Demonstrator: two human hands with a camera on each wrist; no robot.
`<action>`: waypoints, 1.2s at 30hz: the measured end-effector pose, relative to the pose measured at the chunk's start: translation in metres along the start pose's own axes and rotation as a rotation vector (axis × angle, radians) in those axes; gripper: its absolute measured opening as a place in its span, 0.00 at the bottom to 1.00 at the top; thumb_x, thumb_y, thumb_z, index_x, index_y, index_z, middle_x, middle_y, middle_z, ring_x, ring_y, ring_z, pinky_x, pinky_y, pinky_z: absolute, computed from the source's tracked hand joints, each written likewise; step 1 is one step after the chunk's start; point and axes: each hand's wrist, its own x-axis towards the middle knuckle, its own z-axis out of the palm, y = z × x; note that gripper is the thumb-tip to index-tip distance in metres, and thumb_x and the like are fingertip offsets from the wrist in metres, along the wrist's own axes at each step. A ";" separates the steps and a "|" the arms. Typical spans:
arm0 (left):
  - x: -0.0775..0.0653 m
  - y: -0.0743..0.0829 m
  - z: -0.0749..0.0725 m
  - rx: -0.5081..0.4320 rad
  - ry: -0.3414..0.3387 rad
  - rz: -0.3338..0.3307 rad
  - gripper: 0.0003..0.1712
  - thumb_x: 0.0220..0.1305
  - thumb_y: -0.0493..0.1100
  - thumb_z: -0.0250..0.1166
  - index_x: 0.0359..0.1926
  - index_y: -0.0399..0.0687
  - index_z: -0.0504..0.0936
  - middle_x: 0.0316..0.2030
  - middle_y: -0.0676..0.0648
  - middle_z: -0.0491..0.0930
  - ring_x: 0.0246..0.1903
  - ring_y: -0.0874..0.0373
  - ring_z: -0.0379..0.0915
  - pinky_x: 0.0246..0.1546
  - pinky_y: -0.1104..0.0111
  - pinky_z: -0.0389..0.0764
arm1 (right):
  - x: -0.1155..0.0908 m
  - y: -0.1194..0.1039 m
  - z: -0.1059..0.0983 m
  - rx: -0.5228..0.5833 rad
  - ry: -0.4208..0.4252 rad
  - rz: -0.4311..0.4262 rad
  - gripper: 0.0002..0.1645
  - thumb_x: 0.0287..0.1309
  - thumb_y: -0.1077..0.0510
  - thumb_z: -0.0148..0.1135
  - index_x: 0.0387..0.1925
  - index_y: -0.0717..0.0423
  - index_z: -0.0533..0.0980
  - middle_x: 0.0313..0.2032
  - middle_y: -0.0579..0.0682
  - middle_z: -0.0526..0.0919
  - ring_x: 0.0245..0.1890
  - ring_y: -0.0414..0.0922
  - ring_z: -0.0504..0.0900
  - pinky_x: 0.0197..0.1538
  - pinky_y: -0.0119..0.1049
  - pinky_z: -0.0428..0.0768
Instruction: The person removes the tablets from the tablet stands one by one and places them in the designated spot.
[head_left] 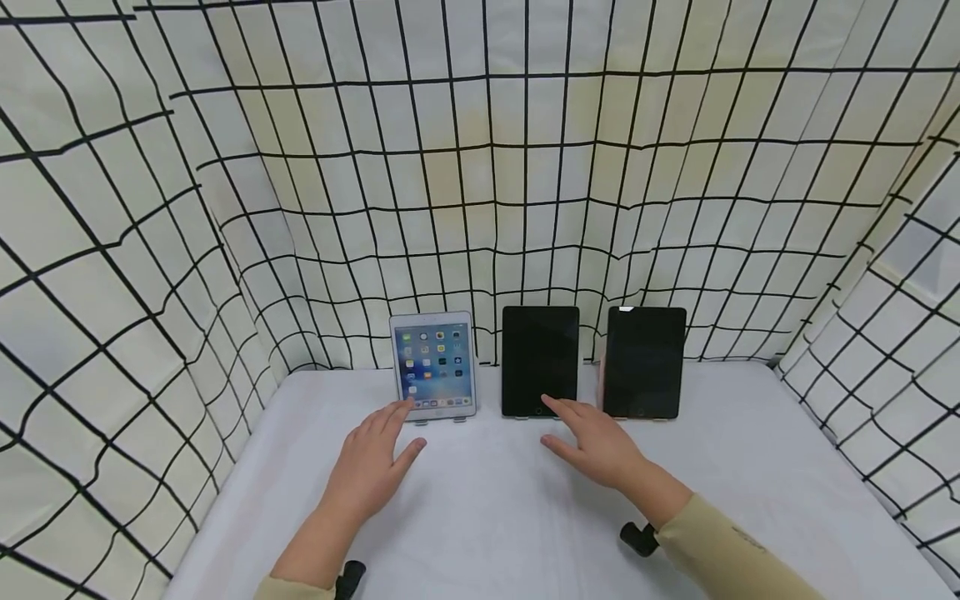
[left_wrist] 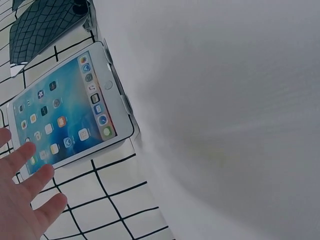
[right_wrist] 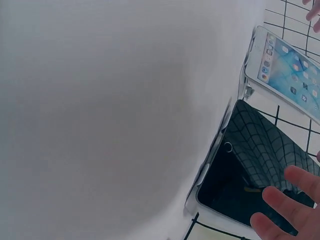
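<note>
Three tablets stand tilted back on small stands along the far side of the white table. The left one, a white tablet (head_left: 437, 358), has a lit screen with a blue home page of app icons. A black-screened tablet (head_left: 540, 354) stands in the middle, and another dark tablet (head_left: 643, 367) on the right. My left hand (head_left: 369, 467) hovers in front of the white tablet's lower left corner, fingers extended and thumb spread. My right hand (head_left: 596, 442) reaches toward the middle tablet's lower edge with its fingers stretched out. Neither hand holds anything; whether the fingertips touch cannot be told.
White cloth walls with a black grid (head_left: 480, 183) enclose the table on the back and both sides. A white cover (head_left: 480, 533) spreads over the tabletop. Black wrist-worn pieces (head_left: 639, 539) stick out below the sleeves.
</note>
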 end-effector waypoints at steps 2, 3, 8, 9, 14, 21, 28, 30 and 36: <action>0.001 -0.001 0.000 -0.008 0.004 -0.008 0.39 0.73 0.63 0.52 0.76 0.50 0.58 0.70 0.40 0.64 0.69 0.41 0.58 0.65 0.42 0.61 | 0.002 -0.002 0.001 0.003 -0.005 0.014 0.42 0.65 0.32 0.55 0.76 0.38 0.59 0.68 0.50 0.70 0.67 0.52 0.69 0.65 0.54 0.69; 0.002 -0.001 0.000 -0.018 0.005 -0.014 0.39 0.73 0.63 0.51 0.76 0.51 0.58 0.70 0.40 0.64 0.69 0.41 0.58 0.65 0.42 0.61 | 0.003 -0.003 0.001 0.002 -0.008 0.021 0.42 0.65 0.32 0.55 0.76 0.38 0.58 0.68 0.50 0.70 0.67 0.52 0.69 0.65 0.54 0.69; 0.006 -0.002 0.001 -0.064 0.010 -0.038 0.39 0.74 0.65 0.48 0.77 0.51 0.56 0.70 0.39 0.63 0.69 0.40 0.57 0.66 0.42 0.59 | 0.011 -0.007 0.003 0.008 -0.009 0.035 0.43 0.65 0.30 0.53 0.76 0.38 0.58 0.68 0.50 0.70 0.67 0.52 0.69 0.65 0.55 0.69; 0.007 -0.002 0.001 -0.069 0.010 -0.044 0.39 0.74 0.65 0.48 0.77 0.51 0.57 0.70 0.39 0.63 0.69 0.40 0.57 0.66 0.42 0.59 | 0.012 -0.008 0.003 0.013 -0.010 0.035 0.43 0.65 0.29 0.52 0.76 0.39 0.58 0.68 0.50 0.70 0.67 0.53 0.69 0.65 0.55 0.68; 0.010 -0.005 0.002 -0.078 0.005 -0.064 0.40 0.74 0.65 0.47 0.76 0.48 0.57 0.70 0.38 0.63 0.69 0.39 0.57 0.65 0.41 0.60 | 0.020 -0.016 0.005 0.033 -0.019 0.046 0.44 0.65 0.26 0.48 0.76 0.38 0.58 0.68 0.50 0.69 0.68 0.52 0.68 0.66 0.54 0.68; 0.014 -0.009 0.003 -0.089 -0.032 -0.107 0.41 0.74 0.67 0.44 0.77 0.48 0.56 0.71 0.36 0.61 0.69 0.37 0.56 0.66 0.40 0.58 | 0.029 -0.029 0.008 0.066 -0.035 0.083 0.42 0.67 0.29 0.49 0.76 0.38 0.58 0.70 0.49 0.67 0.69 0.51 0.66 0.67 0.53 0.67; 0.021 -0.012 0.004 -0.098 -0.061 -0.142 0.39 0.75 0.62 0.47 0.77 0.47 0.55 0.71 0.35 0.60 0.70 0.36 0.54 0.66 0.39 0.57 | 0.038 -0.039 0.015 0.104 -0.021 0.116 0.40 0.68 0.30 0.48 0.75 0.39 0.59 0.70 0.50 0.66 0.69 0.52 0.66 0.66 0.56 0.67; 0.024 -0.013 0.003 -0.103 -0.066 -0.153 0.38 0.76 0.61 0.48 0.77 0.46 0.55 0.71 0.35 0.59 0.70 0.35 0.54 0.66 0.39 0.57 | 0.041 -0.041 0.017 0.106 -0.017 0.120 0.40 0.68 0.29 0.47 0.75 0.39 0.59 0.70 0.50 0.67 0.69 0.52 0.67 0.66 0.55 0.68; 0.033 -0.014 0.001 -0.115 -0.073 -0.177 0.40 0.76 0.64 0.45 0.77 0.46 0.53 0.72 0.34 0.57 0.70 0.34 0.53 0.66 0.39 0.57 | 0.050 -0.046 0.019 0.129 -0.017 0.132 0.40 0.69 0.29 0.44 0.75 0.40 0.59 0.71 0.50 0.66 0.69 0.51 0.66 0.66 0.55 0.68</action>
